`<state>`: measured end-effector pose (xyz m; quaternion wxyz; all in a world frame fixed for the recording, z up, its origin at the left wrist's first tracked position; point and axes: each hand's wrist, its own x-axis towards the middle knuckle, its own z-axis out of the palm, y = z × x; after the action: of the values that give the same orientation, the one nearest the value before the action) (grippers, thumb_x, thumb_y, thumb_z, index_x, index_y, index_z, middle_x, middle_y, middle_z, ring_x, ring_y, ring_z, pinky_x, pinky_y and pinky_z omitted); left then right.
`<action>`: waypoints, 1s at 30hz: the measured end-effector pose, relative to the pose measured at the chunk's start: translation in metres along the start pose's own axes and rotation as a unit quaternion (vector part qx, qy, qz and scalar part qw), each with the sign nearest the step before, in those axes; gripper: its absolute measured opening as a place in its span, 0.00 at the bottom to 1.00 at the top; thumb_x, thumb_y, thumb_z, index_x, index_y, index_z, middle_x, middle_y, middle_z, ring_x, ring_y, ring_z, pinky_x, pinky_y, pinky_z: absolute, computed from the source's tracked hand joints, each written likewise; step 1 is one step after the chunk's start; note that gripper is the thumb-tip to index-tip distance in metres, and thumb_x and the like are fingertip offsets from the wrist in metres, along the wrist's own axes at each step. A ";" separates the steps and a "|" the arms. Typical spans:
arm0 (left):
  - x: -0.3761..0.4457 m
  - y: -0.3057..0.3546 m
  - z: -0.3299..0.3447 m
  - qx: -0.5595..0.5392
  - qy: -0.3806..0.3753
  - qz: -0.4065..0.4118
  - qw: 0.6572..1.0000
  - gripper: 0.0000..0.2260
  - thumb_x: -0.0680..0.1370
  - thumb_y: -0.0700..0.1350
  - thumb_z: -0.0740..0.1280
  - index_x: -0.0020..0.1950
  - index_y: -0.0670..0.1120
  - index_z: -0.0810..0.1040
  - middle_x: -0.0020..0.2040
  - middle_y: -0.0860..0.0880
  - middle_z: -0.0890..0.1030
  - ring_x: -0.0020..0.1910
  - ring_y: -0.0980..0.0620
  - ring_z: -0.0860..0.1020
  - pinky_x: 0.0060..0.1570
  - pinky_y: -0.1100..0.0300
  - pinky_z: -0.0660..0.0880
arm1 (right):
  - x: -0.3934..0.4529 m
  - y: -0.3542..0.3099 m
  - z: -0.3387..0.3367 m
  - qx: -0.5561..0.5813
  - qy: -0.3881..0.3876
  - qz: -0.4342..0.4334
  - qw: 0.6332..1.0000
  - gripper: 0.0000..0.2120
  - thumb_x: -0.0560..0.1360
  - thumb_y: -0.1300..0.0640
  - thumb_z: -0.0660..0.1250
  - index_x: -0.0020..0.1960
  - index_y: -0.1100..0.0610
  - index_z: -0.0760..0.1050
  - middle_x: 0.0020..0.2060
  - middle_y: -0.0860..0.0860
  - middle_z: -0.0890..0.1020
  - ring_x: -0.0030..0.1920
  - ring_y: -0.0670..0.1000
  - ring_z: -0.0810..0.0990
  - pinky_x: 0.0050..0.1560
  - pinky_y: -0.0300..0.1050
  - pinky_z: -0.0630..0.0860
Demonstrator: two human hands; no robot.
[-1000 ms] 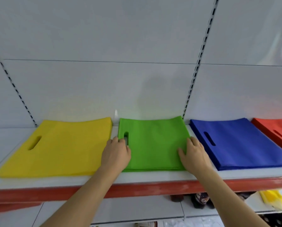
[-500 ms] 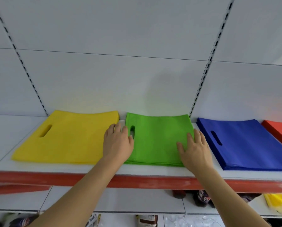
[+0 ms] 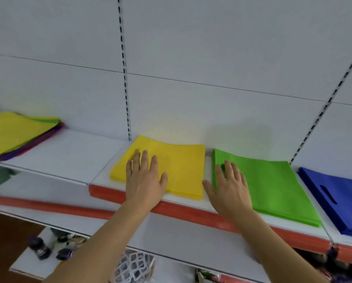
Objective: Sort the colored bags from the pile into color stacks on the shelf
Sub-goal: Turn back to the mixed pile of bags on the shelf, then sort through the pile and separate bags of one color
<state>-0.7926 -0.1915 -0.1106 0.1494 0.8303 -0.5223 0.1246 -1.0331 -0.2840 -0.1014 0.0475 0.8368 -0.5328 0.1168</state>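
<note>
The pile (image 3: pixel 18 135) of unsorted bags lies at the far left of the shelf (image 3: pixel 69 152), well apart from both hands and nearest the left hand (image 3: pixel 144 180), which lies flat with straight fingers on the yellow stack (image 3: pixel 181 170). The right hand (image 3: pixel 228 188) is spread flat at the green stack (image 3: pixel 273 188), gripping nothing; judging by this, the left reaches the pile first

The mixed pile (image 3: pixel 18 135) runs off the left edge. The blue stack (image 3: pixel 338 197) is cut at the right. Items at the bottom are blurred.
</note>
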 end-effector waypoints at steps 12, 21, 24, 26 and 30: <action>-0.072 -0.258 -0.059 0.033 -0.012 -0.109 0.993 0.33 0.84 0.63 0.51 0.85 0.47 0.59 0.85 0.42 0.56 0.84 0.40 0.50 0.81 0.39 0.51 | -0.028 -0.271 0.012 0.037 -0.012 -0.128 0.991 0.39 0.83 0.30 0.44 0.85 0.55 0.56 0.85 0.58 0.55 0.85 0.60 0.49 0.82 0.60 0.53; -0.090 -0.414 -0.083 0.054 -0.006 -0.197 0.979 0.32 0.85 0.63 0.48 0.85 0.49 0.58 0.85 0.43 0.57 0.84 0.41 0.52 0.82 0.40 0.51 | 0.003 -0.457 0.029 0.080 -0.026 -0.234 0.969 0.38 0.84 0.33 0.46 0.84 0.56 0.56 0.84 0.59 0.55 0.85 0.61 0.49 0.83 0.60 0.51; -0.079 -0.459 -0.082 0.057 -0.001 -0.205 0.977 0.31 0.85 0.63 0.49 0.85 0.49 0.58 0.85 0.44 0.58 0.84 0.42 0.52 0.83 0.41 0.51 | 0.026 -0.510 0.040 0.090 -0.015 -0.245 0.965 0.37 0.84 0.33 0.48 0.84 0.57 0.58 0.84 0.60 0.57 0.84 0.61 0.51 0.82 0.60 0.54; -0.066 -0.488 -0.082 0.060 -0.002 -0.206 0.977 0.30 0.85 0.63 0.49 0.84 0.50 0.59 0.85 0.44 0.59 0.84 0.42 0.53 0.83 0.42 0.51 | 0.045 -0.545 0.045 0.098 -0.014 -0.243 0.965 0.37 0.84 0.33 0.48 0.84 0.57 0.59 0.83 0.60 0.58 0.84 0.61 0.52 0.82 0.60 0.54; -0.029 -0.541 -0.088 0.075 -0.005 -0.198 0.977 0.30 0.85 0.63 0.50 0.84 0.50 0.60 0.84 0.45 0.60 0.84 0.43 0.55 0.83 0.43 0.52 | 0.079 -0.605 0.050 0.107 -0.007 -0.243 0.964 0.38 0.84 0.32 0.49 0.83 0.57 0.61 0.83 0.59 0.60 0.83 0.61 0.55 0.81 0.60 0.57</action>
<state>-0.3197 0.0876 -0.1035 0.1060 0.9265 -0.3377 0.1277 -0.4473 -0.1051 -0.1030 -0.0196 0.9422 -0.2980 0.1521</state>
